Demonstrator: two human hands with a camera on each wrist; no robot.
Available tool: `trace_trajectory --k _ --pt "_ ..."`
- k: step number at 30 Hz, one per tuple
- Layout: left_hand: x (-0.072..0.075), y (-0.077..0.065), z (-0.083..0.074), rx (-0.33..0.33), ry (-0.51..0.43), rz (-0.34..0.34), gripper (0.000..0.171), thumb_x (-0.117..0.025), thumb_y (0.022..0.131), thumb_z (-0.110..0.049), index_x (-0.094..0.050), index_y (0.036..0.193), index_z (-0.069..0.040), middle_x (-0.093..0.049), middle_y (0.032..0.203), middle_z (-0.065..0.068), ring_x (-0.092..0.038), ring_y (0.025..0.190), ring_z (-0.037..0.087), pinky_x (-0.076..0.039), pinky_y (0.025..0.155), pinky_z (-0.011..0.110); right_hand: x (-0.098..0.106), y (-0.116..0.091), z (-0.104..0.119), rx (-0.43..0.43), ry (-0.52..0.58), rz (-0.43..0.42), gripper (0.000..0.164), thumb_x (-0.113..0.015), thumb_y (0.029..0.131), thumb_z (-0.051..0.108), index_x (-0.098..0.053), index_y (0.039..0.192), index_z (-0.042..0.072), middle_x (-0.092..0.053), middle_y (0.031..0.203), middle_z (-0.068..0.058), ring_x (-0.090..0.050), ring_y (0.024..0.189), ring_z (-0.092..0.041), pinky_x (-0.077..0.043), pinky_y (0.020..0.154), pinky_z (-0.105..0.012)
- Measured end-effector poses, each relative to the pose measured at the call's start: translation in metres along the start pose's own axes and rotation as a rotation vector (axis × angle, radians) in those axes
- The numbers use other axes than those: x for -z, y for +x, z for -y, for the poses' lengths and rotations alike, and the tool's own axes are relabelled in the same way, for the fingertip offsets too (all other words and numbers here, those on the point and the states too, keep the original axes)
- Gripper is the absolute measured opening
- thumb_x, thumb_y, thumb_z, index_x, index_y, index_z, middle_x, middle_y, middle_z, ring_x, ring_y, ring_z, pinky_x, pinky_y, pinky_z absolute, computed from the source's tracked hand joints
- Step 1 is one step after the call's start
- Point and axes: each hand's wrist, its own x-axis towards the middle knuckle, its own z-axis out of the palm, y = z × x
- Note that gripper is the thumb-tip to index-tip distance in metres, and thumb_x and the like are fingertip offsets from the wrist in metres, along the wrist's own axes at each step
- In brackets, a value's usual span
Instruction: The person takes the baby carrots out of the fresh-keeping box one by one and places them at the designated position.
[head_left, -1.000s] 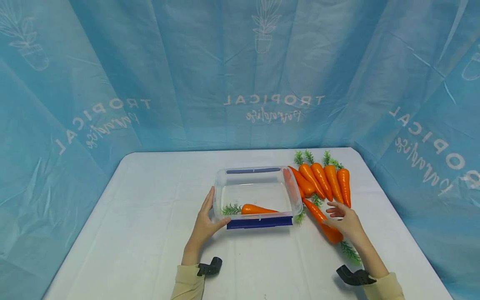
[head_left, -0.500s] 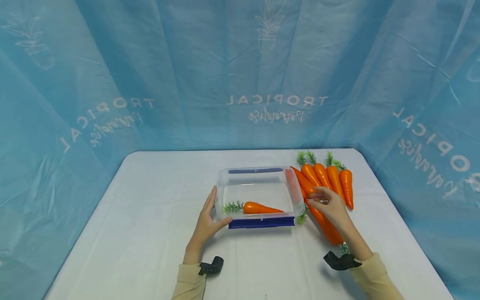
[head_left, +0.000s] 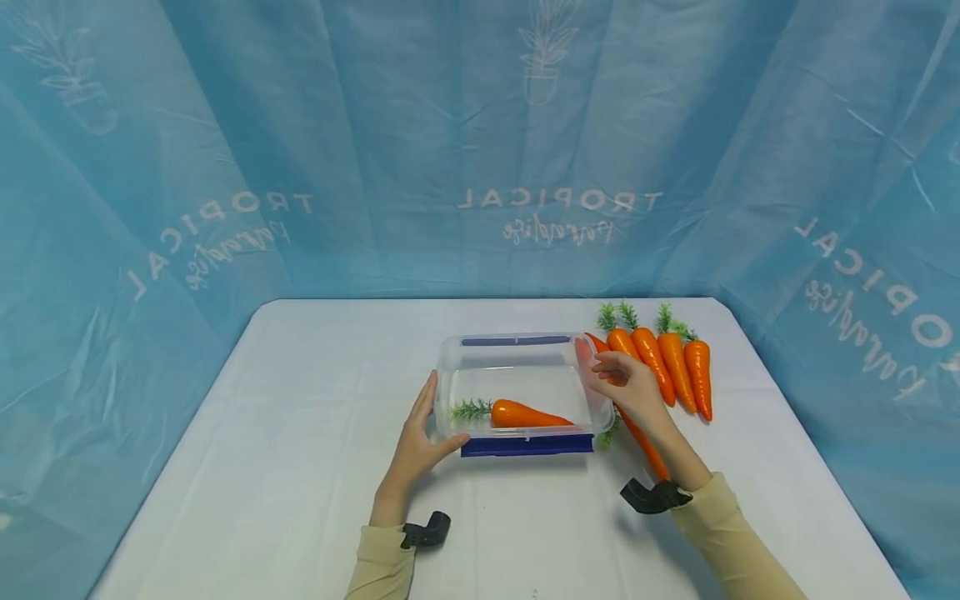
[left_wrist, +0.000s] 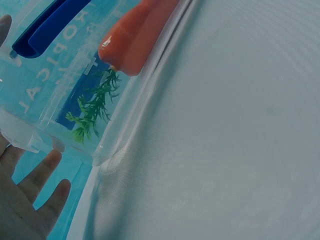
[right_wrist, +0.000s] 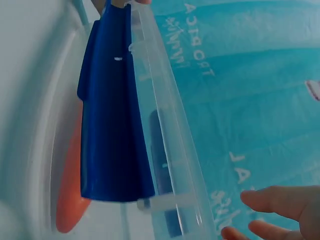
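A clear plastic food container [head_left: 517, 367] with blue side latches stands mid-table, its lid off. One orange carrot [head_left: 525, 414] with a green top lies inside along the front wall. My left hand [head_left: 416, 446] touches the container's left front corner, thumb at the front rim and straight, spread fingers along the left wall. Close to the right rim, my right hand [head_left: 630, 387] has its fingers loosely bent and nothing between thumb and fingers. Beneath my right hand and wrist, a carrot [head_left: 647, 446] on the table is partly hidden.
Several more carrots [head_left: 677, 371] with green tops lie side by side at the back right, some partly behind the hand and container. A white cloth [head_left: 330, 400] covers the table. Blue printed curtains [head_left: 375, 167] enclose its back and sides.
My right hand has moved left and away from me, from above the nearest carrot to the container's right rim. My left hand has stayed at the container.
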Motion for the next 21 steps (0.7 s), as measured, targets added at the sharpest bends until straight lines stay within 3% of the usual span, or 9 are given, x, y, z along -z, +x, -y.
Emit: trace_trajectory --k 9,16,21 --pt "0.0 0.001 0.003 -0.015 0.006 -0.005 0.1 -0.078 0.074 -0.017 -0.017 0.152 -0.005 -0.018 0.159 0.016 -0.021 0.145 0.037 -0.027 0.113 0.059 -0.02 0.02 0.012 0.061 0.074 0.05 0.039 -0.071 0.083 0.004 -0.06 0.119 -0.006 -0.067 0.104 -0.026 -0.065 0.088 -0.027 -0.051 0.076 -0.012" --pt "0.0 0.0 0.0 -0.011 -0.007 0.004 0.1 -0.077 0.075 -0.017 -0.015 0.153 -0.007 -0.017 0.159 0.016 -0.021 0.145 0.038 -0.028 0.112 0.061 -0.04 0.034 0.017 0.092 0.065 0.145 0.042 -0.073 0.081 0.007 -0.06 0.12 -0.006 -0.068 0.103 -0.026 -0.065 0.091 -0.034 -0.057 0.082 -0.031" --pt "0.0 0.0 -0.002 -0.001 -0.008 0.002 0.1 -0.077 0.074 -0.015 -0.016 0.153 -0.005 -0.017 0.159 0.017 -0.022 0.145 0.039 -0.028 0.112 0.061 -0.054 0.04 0.018 0.091 0.057 0.218 0.042 -0.073 0.081 0.006 -0.06 0.119 -0.003 -0.069 0.103 -0.022 -0.066 0.092 -0.03 -0.057 0.084 -0.035"
